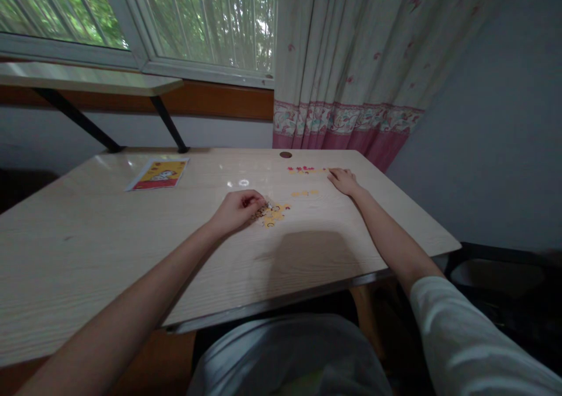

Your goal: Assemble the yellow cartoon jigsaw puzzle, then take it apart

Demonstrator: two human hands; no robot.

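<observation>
A loose pile of small flat yellow and brown jigsaw pieces (275, 213) lies near the middle of the desk. At its left edge is my left hand (239, 208), thumb and fingers pinched together; what they hold, if anything, is too small to name. Farther back, a row of red and yellow jigsaw pieces (302, 170) runs sideways. My right hand (343, 180) rests at the right end of that row, fingers stretched out and lying on the desk, partly hiding the pieces there. Between row and pile sits a short line of yellow pieces (305, 194).
A yellow and red picture sheet (160, 174) lies at the desk's back left. The wooden desk (132, 238) has a round dark cable hole (285, 154) at the rear. A raised shelf (92, 79) on black supports stands left, below the window. Curtains (346, 62) hang behind.
</observation>
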